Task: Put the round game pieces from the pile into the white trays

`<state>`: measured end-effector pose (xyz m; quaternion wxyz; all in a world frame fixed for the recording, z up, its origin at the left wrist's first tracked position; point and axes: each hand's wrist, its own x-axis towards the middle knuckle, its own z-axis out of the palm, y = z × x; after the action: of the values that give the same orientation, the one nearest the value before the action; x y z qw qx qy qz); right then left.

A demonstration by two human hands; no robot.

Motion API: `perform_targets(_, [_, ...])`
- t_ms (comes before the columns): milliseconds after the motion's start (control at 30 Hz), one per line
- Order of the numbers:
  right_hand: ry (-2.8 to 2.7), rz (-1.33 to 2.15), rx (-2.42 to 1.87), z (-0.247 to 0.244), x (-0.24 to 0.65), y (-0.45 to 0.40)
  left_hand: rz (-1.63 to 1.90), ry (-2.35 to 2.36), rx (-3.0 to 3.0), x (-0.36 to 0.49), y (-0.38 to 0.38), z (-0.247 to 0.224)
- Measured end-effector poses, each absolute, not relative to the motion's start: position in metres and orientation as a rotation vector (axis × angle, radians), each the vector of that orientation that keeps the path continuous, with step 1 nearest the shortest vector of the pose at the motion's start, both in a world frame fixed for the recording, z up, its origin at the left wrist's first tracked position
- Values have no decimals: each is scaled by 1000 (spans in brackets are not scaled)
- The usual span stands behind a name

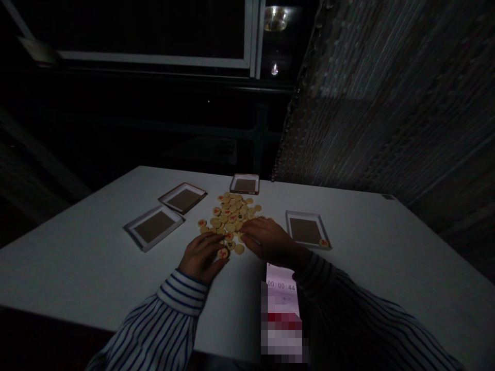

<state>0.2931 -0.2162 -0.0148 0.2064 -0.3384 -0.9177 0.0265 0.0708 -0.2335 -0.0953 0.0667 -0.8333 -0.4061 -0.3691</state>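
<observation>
A heap of round wooden xiangqi pieces (231, 226) lies on the white table, some showing red or dark characters and others plain. At the near left edge of the heap, my left hand (200, 256) rests with its fingers stretched over the pieces and its thumb apart. A piece with a red character (223, 253) lies beside that thumb. From the right, my right hand (268, 239) reaches over the heap, fingers extended and thumb apart. Its fingertips touch or hover just above the pieces; which, I cannot tell. Neither hand visibly holds a piece.
On the white table (359, 242) stand shallow trays: a right one (307, 230) with one piece at its corner, a back one (245, 184), and two at left (154, 228). A lit phone (281, 301) showing a timer lies below my right wrist. A bead curtain (348, 103) hangs behind.
</observation>
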Motion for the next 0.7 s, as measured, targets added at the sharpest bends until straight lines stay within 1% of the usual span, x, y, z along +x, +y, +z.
perform_targets(700, [-2490, 117, -1022, 0, 315, -218, -1051, -1227, -2603, 87, -236, -70])
